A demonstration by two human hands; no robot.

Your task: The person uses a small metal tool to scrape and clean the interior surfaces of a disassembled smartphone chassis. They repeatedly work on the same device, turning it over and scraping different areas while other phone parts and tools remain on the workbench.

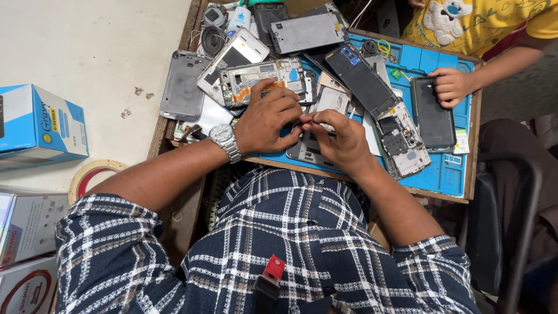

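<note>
My left hand (268, 119), with a metal wristwatch (224, 138) on its wrist, and my right hand (340, 139) meet over an opened phone body (307, 152) at the near edge of a blue work mat (444, 168). Fingertips of both hands pinch at something small between them; what it is stays hidden. The phone body lies mostly under my hands. Several dismantled phones, frames and back covers lie piled just beyond my fingers.
Another person in a yellow shirt rests a hand (450, 86) on a black phone (433, 113) at the mat's right. A phone with exposed circuit board (401, 139) lies beside my right hand. Cardboard boxes (40, 125) and a tape roll (87, 174) sit on the floor left.
</note>
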